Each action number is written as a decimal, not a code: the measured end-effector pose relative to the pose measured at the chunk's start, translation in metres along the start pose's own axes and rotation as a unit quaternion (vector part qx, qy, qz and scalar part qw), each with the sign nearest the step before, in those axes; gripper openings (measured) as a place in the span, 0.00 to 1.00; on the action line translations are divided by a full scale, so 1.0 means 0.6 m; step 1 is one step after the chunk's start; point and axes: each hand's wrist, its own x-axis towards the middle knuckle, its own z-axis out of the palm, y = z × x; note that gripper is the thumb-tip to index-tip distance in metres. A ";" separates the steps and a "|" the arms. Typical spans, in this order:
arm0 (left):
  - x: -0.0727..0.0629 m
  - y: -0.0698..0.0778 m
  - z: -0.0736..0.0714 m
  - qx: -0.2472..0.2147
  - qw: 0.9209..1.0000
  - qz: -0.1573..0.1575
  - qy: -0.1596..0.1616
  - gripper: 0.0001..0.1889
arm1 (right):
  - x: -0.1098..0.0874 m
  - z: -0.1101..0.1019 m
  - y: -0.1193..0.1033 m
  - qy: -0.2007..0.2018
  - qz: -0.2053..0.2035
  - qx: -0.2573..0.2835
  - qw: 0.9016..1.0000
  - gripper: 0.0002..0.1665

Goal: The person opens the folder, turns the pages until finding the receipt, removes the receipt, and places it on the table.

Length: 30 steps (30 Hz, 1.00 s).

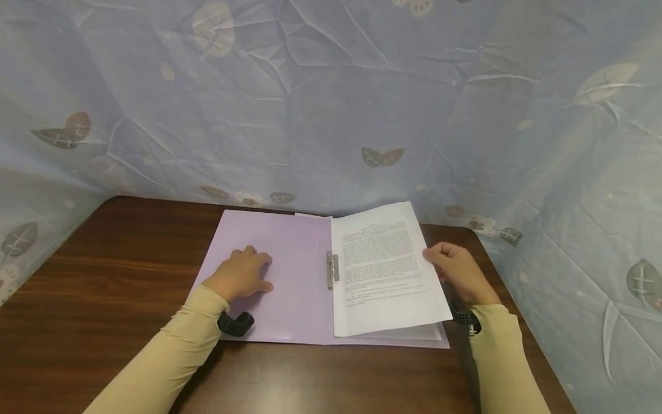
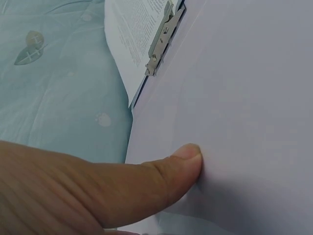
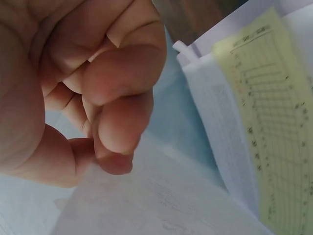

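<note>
Paper (image 1: pixel 383 267) extends left from the right grip (image 1: pixel 457 273), which pinches its edge; left grip (image 1: pixel 241 274) rests spread on folder (image 1: pixel 300 293).

The page (image 1: pixel 388 273) bears illegibly small print (image 1: pixel 381 246).

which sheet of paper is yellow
The ruled sheet at the right of the right wrist view; the page the right hand pinches and the other sheets showing are white.

The folder (image 1: pixel 295 276) looks smooth plastic, its clip (image 1: pixel 330 270) metal, the sheet (image 1: pixel 385 270) matt paper, the surface (image 1: pixel 295 374) glossy wood, the curtain (image 1: pixel 320 115) creased cloth.
</note>
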 end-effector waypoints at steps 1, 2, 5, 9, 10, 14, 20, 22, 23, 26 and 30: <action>0.000 0.000 -0.001 0.000 1.000 -0.001 0.000 0.33 | 0.000 0.001 -0.005 -0.001 -0.001 0.003 1.000 0.15; -0.001 0.000 -0.001 0.001 1.000 0.000 0.001 0.33 | 0.001 0.002 -0.011 -0.002 0.001 0.008 1.000 0.15; -0.002 0.000 -0.002 0.003 1.000 0.000 0.001 0.33 | 0.000 0.004 -0.030 -0.014 0.007 0.016 1.000 0.17; -0.003 0.000 -0.003 0.004 1.000 0.001 0.001 0.33 | -0.002 0.008 -0.057 -0.030 0.011 0.028 0.999 0.17; -0.002 -0.001 -0.002 0.005 1.000 0.000 0.002 0.33 | -0.003 0.009 -0.064 -0.033 0.013 0.033 0.999 0.18; -0.003 0.001 -0.003 0.003 1.000 0.000 0.000 0.34 | -0.004 0.016 -0.089 -0.042 0.022 0.044 0.998 0.19; -0.006 0.006 -0.009 0.001 1.000 0.003 0.000 0.33 | 0.000 0.030 -0.123 -0.038 -0.004 0.002 0.999 0.19; -0.007 0.007 -0.011 0.003 1.000 0.004 0.001 0.33 | 0.003 0.036 -0.134 -0.031 -0.019 -0.016 0.999 0.18; -0.007 0.007 -0.011 0.004 1.000 0.004 0.002 0.33 | 0.004 0.040 -0.139 -0.028 -0.023 -0.018 0.999 0.17; -0.007 0.008 -0.011 0.004 1.000 0.004 0.001 0.33 | 0.008 0.055 -0.155 -0.020 -0.042 -0.021 0.999 0.15; -0.006 0.005 -0.007 0.001 1.000 0.004 -0.002 0.33 | 0.011 0.080 -0.175 -0.013 -0.053 -0.012 0.998 0.13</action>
